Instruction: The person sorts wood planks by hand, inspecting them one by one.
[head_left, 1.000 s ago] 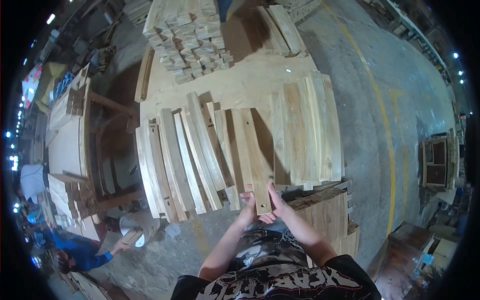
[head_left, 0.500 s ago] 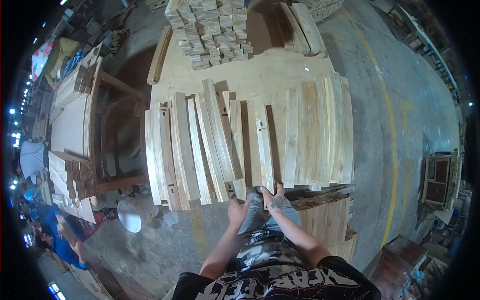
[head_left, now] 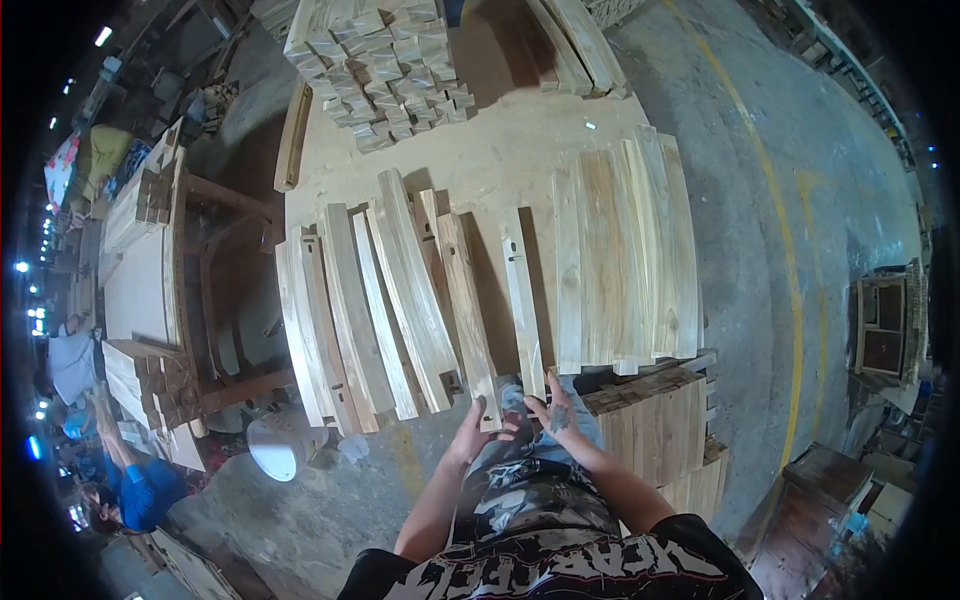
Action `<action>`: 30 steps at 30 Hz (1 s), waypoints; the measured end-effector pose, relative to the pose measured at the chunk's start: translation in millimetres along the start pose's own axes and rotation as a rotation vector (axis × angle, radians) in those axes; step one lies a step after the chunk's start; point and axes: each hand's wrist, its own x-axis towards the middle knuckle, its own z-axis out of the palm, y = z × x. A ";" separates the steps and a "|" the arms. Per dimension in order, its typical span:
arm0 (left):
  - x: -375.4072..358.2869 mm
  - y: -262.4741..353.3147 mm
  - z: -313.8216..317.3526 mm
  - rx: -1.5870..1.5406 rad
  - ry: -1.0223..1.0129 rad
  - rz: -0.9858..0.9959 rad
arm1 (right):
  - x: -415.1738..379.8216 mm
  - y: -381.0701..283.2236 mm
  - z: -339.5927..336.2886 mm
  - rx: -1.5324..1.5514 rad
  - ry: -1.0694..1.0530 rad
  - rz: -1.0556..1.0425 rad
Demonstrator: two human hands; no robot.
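Note:
My left hand (head_left: 472, 436) is closed round the near end of a wooden rail (head_left: 466, 310), thumb on one side and fingers on the other. This rail has slots cut near its ends and lies slightly slanted on the board. My right hand (head_left: 560, 414) holds the near end of a second, paler slotted rail (head_left: 521, 300) between thumb and fingers. A gap of bare board separates the two rails. Left of them lie several more loose rails (head_left: 352, 310), some with slots. To the right is a tight row of pale planks (head_left: 625, 260).
A stack of timber (head_left: 380, 70) stands on the far part of the board (head_left: 500, 140). Below the right row is another wood stack (head_left: 655, 425). A white bucket (head_left: 273, 447) and a workbench (head_left: 180, 260) are at left, with a person in blue (head_left: 145, 490) beyond.
My left hand has closed on the left rail, which now shows its slotted face and lies nearer to me. My right hand stays at the paler rail. The view has shifted slightly.

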 end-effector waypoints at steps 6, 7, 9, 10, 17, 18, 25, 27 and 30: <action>19.2 -16.6 -14.1 0.081 -0.017 0.015 | -2.2 -5.5 -5.8 -0.132 0.068 -0.100; 17.9 -16.5 -12.4 0.068 -0.012 0.010 | -7.5 -17.3 -16.6 -0.128 0.088 -0.147; 10.8 -10.9 2.9 0.038 0.006 0.004 | -17.6 -40.4 -31.8 -0.109 0.133 -0.245; 11.1 -12.2 5.9 0.073 0.040 0.010 | -20.4 -48.5 -36.4 -0.094 0.161 -0.298; -1.3 -7.0 29.5 -0.278 -0.251 0.020 | 1.8 -58.2 -17.7 0.489 -0.163 -0.037; -0.6 -12.1 29.8 -0.291 -0.295 0.020 | 8.0 -60.1 -13.3 0.674 -0.325 0.057; -4.3 -19.4 43.6 0.029 0.158 -0.010 | 19.9 -93.5 -1.6 0.876 -0.409 0.379; -10.1 -13.4 35.5 0.105 0.252 0.057 | 25.6 -56.4 27.0 0.684 -0.173 0.165; -11.0 -10.8 31.5 0.252 0.346 0.138 | 9.5 -74.8 32.5 0.463 0.065 0.004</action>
